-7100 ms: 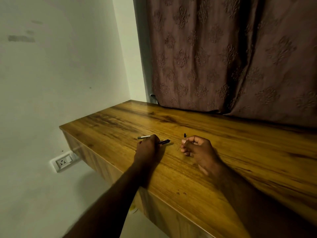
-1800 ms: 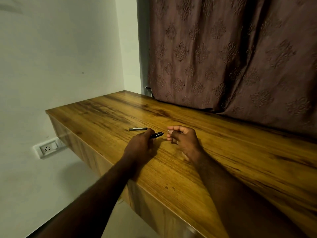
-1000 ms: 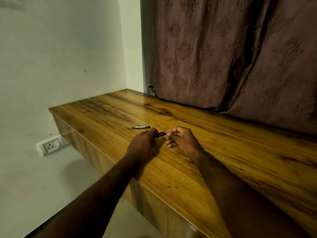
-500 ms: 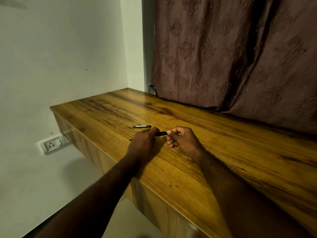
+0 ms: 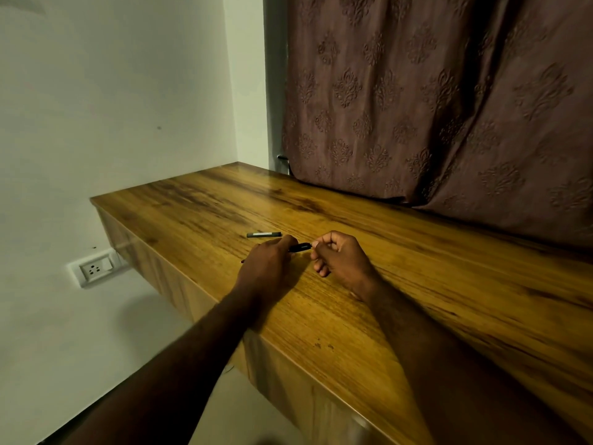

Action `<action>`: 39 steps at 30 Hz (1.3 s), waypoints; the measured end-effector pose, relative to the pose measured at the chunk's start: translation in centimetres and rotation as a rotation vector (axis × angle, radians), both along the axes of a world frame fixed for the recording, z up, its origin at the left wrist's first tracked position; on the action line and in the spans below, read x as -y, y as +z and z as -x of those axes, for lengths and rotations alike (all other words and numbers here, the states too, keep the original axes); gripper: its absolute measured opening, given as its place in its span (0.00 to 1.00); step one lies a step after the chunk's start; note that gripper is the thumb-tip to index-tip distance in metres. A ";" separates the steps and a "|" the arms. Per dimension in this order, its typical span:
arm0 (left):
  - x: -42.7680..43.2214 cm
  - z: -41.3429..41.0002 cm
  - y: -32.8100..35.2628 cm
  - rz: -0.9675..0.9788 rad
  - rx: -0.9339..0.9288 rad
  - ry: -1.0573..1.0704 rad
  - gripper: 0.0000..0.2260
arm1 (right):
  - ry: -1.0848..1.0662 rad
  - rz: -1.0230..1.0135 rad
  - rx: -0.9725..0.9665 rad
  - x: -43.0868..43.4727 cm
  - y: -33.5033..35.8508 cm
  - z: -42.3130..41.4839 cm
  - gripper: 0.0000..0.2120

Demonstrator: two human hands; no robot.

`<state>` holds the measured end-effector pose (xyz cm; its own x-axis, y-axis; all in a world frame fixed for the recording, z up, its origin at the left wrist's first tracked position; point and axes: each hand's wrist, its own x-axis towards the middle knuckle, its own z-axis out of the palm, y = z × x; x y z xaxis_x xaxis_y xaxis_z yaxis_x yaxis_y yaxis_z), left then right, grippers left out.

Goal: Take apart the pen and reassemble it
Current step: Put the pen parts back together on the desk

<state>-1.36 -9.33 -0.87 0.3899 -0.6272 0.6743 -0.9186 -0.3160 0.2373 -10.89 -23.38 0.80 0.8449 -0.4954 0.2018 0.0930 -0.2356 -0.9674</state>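
Observation:
My left hand (image 5: pixel 268 264) is closed around a black pen barrel (image 5: pixel 300 247), whose dark end sticks out to the right between thumb and forefinger. A thin tip shows past the hand's left side. My right hand (image 5: pixel 341 260) is curled, its thumb and forefinger pinched against the barrel's right end; what they hold is too small to make out. A separate black and silver pen piece (image 5: pixel 263 234) lies flat on the wooden desk (image 5: pixel 417 284), just beyond my left hand and not touching it.
The desk's front edge runs diagonally under my forearms, with a drop to the floor on the left. A white wall socket (image 5: pixel 94 269) sits low on the left wall. A brown patterned curtain (image 5: pixel 433 101) hangs behind the desk.
My right hand has closed the gap from apart to touching the barrel's end. A small black piece that lay beside my right hand earlier is gone from the desk. The loose pen piece has stayed put.

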 end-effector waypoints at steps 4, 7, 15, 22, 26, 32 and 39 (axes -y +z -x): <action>-0.2 0.5 0.3 0.032 0.004 -0.033 0.11 | -0.018 0.044 -0.034 0.0 0.2 0.2 0.07; -0.2 0.6 0.4 0.032 -0.011 -0.028 0.10 | -0.007 0.036 -0.036 0.0 0.1 0.1 0.08; 0.0 0.5 0.3 0.004 -0.002 -0.002 0.10 | -0.371 -0.033 0.048 5.1 -0.2 0.2 0.10; 0.3 0.1 0.1 -0.010 0.019 -0.009 0.09 | -0.473 0.270 -0.189 6.2 -1.0 -2.1 0.12; 0.4 0.0 0.2 0.004 -0.020 -0.015 0.10 | -0.483 0.461 -0.332 5.8 -0.8 -2.6 0.13; 0.4 -0.1 0.2 0.003 -0.002 -0.039 0.11 | -0.452 0.317 -0.199 5.8 -0.4 -2.5 0.09; 0.3 0.1 0.4 -0.002 -0.050 0.002 0.11 | -0.227 -0.100 0.098 1.5 0.4 -0.1 0.04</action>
<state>-1.45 -9.66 -0.51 0.4240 -0.6278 0.6527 -0.9051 -0.3180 0.2820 -10.80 -24.84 1.17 0.6885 -0.6918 0.2175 0.1426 -0.1649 -0.9759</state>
